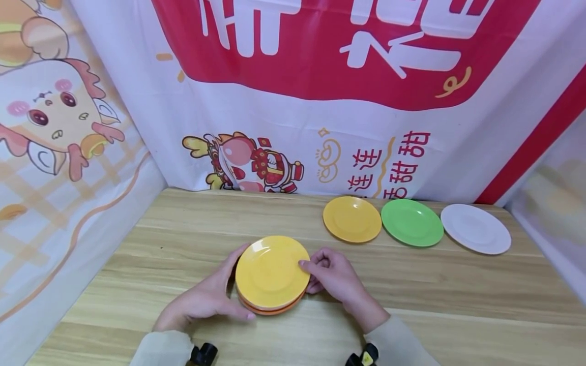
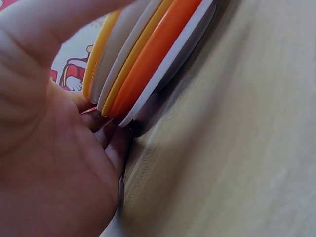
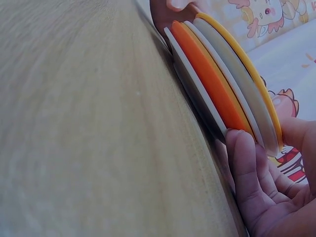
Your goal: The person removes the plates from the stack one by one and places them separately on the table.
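Observation:
A stack of plates stands on the table, with a yellow plate (image 1: 273, 272) on top. Beneath it, an orange plate (image 3: 207, 81) and white rims show from the side. My left hand (image 1: 208, 300) cups the stack's left side, fingers behind the rims and thumb along the front edge. In the left wrist view its fingers (image 2: 101, 131) lie against the plate edges. At the right edge, my right hand (image 1: 336, 274) pinches the yellow plate, thumb on its upper face and fingers curled at the side of the stack.
Along the back of the wooden table (image 1: 192, 229) lie another yellow plate (image 1: 352, 219), a green plate (image 1: 412, 222) and a white plate (image 1: 476, 229), side by side. A printed cloth (image 1: 274, 112) hangs behind the table, and a patterned cloth (image 1: 50, 178) covers the left side.

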Available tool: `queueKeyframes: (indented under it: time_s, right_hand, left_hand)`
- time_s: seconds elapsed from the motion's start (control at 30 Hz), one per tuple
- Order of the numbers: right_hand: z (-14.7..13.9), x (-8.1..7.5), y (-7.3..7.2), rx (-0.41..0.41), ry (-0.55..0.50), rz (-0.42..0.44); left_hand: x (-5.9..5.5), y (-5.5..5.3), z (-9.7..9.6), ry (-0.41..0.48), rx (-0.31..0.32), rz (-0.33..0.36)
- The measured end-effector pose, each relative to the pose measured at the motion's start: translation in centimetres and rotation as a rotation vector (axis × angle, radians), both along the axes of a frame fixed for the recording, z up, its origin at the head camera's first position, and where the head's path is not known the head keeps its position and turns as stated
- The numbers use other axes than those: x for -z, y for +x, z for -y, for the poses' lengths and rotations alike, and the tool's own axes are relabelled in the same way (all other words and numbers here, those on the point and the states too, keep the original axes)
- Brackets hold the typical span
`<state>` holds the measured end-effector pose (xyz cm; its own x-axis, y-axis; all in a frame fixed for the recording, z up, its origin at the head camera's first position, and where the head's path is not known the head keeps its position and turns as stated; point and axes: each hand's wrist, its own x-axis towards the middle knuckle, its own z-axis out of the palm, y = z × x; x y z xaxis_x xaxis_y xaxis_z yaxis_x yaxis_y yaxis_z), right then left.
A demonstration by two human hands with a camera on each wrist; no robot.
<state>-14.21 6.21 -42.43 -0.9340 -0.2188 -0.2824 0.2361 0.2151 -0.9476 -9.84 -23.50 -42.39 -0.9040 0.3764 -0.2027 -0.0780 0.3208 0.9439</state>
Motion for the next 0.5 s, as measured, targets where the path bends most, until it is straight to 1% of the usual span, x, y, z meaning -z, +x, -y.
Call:
queueKeyframes:
  time_s: [0.13, 0.33, 0.5]
  right_hand:
    - [-0.01, 0.04, -0.04, 0.001, -0.007, -0.004]
    - [-0.09, 0.13, -0.22, 0.007, -0.013, -0.009]
    - [-0.21, 0.07, -0.24, -0.010, -0.025, -0.001]
  left_hand:
    - [0.08, -0.07, -0.15, 0.007, -0.008, 0.000]
    - [-0.06, -0.10, -0.19, 0.003, -0.043, 0.019]
    - [0.05, -0.18, 0.07, 0.004, -0.047, -0.013]
